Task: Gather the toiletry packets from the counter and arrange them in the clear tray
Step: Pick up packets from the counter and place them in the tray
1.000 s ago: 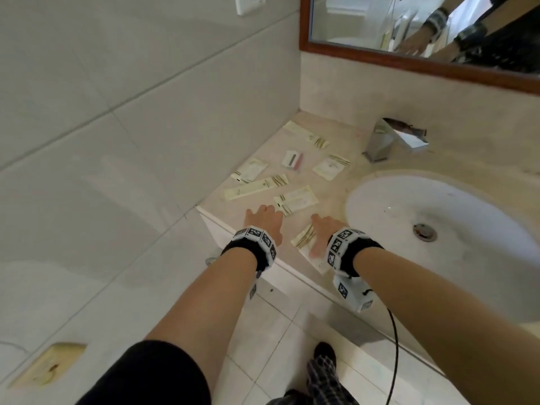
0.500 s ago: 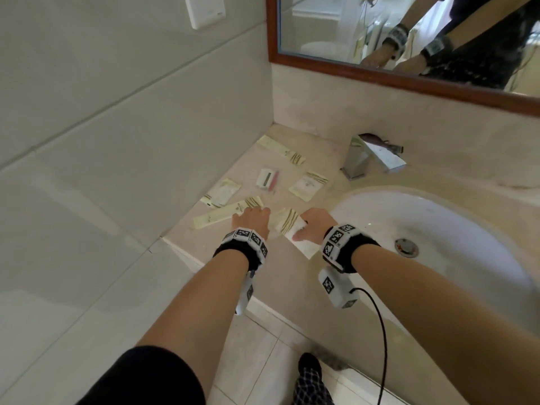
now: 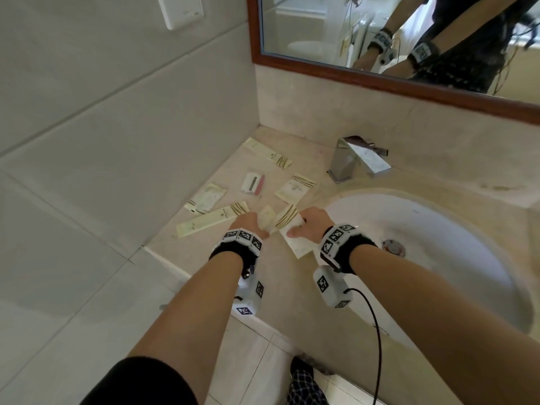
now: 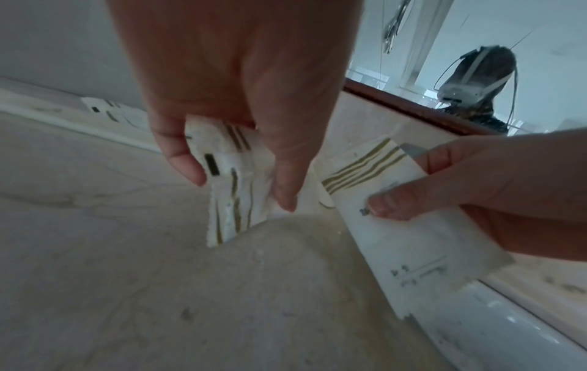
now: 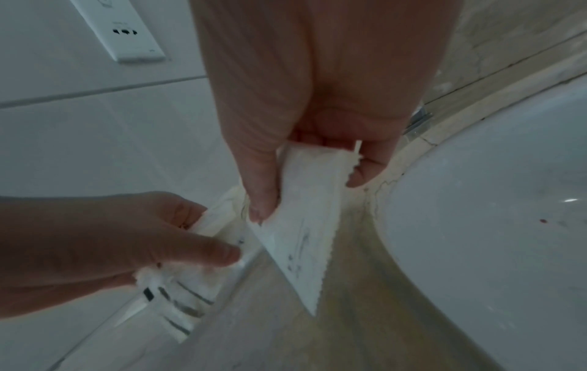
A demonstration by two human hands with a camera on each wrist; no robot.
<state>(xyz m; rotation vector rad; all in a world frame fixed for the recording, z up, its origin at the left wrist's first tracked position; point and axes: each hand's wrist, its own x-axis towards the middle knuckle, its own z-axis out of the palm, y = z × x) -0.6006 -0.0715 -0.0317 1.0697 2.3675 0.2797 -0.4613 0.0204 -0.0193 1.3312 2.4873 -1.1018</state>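
Observation:
My left hand (image 3: pixel 249 225) pinches a small cream packet with olive stripes (image 4: pixel 228 175) between thumb and fingers, just above the beige counter (image 3: pixel 280 276). Close beside it, my right hand (image 3: pixel 306 226) pinches a longer striped packet (image 3: pixel 292 232) by its upper end, its lower end hanging toward the counter (image 5: pixel 301 238). The two held packets nearly touch. Several more packets lie flat behind the hands: a long one (image 3: pixel 213 219), a square one (image 3: pixel 206 198), a pink and white one (image 3: pixel 253 184), another square one (image 3: pixel 295 187) and a long one at the back (image 3: pixel 267 153). No clear tray is in view.
A white sink basin (image 3: pixel 438 273) fills the counter to the right, with a chrome faucet (image 3: pixel 356 162) behind it. A tiled wall (image 3: pixel 131 141) bounds the counter on the left, and a wood-framed mirror (image 3: pixel 380 80) hangs over the backsplash. The counter's front edge is just below my wrists.
Both hands lay on packets on the counter a second ago. Each has since picked one up, and the hands have come closer together. The head view has moved nearer.

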